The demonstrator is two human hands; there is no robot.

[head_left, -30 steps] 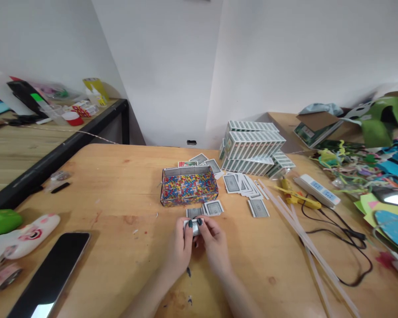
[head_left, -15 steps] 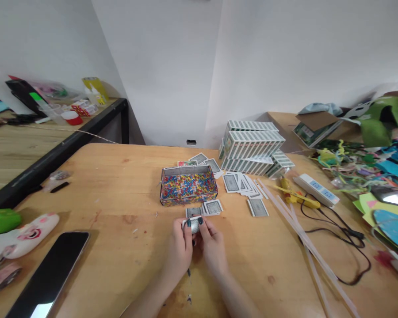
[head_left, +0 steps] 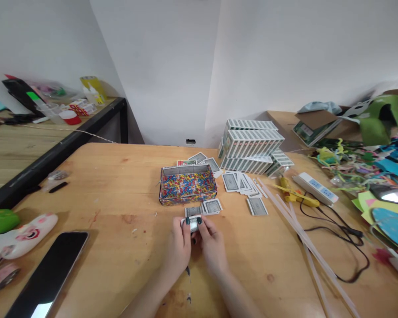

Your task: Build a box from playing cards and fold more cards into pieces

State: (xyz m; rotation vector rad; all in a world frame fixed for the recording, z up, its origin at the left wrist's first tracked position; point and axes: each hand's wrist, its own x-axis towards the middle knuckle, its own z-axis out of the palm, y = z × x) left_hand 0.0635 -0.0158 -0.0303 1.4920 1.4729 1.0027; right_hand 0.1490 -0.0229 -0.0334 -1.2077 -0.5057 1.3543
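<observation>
Between my two hands is a playing card [head_left: 193,224], curved, with its patterned back facing up. My left hand [head_left: 180,240] pinches its left end, and my right hand [head_left: 213,245] pinches its right end, thumbs on top. The fingers beneath are mostly hidden. Just beyond the hands lie several loose playing cards [head_left: 212,206], backs up. Behind those stands an open box [head_left: 188,198] covered in a multicoloured pattern, with card backs along its inner far wall.
Fanned cards [head_left: 231,182] and a single card [head_left: 257,206] lie right of the box. Striped card boxes [head_left: 254,143] are stacked behind. A yellow glue gun [head_left: 298,197], clear glue sticks [head_left: 301,234] and a power strip [head_left: 315,188] occupy the right; a phone [head_left: 48,274] lies left.
Both hands keep hold of the card in nearly the same place. The whole view has shifted very slightly.
</observation>
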